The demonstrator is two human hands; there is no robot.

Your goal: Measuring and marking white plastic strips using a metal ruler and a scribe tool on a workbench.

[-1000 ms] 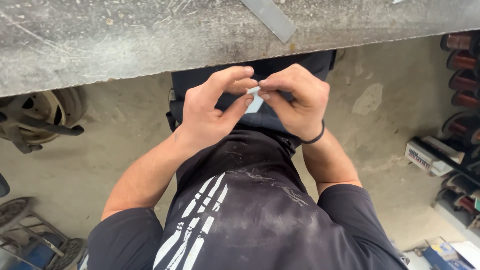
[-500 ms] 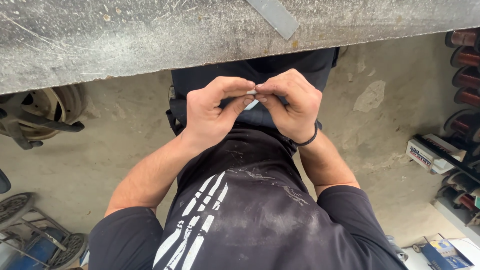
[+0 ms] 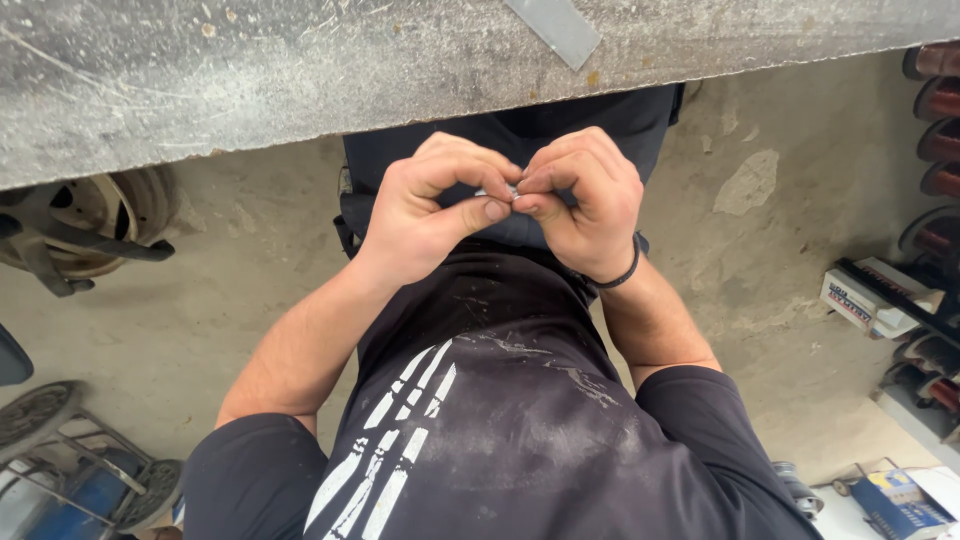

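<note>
Hands have drawn closer since a second ago: left hand (image 3: pixel 430 205) and right hand (image 3: pixel 585 200) now pinch a small pale piece (image 3: pixel 503 192), nearly hiding it, below the surface (image 3: pixel 300 70) edge.

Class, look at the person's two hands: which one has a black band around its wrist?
The right hand: a thin black band circles its wrist, while the left hand has a bare wrist.

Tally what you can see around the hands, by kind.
Hands: 2, left hand and right hand, pinching one small pale piece
Flat metal strips on the bench: 1
Cardboard boxes on the floor: 2
Total: 6
</note>
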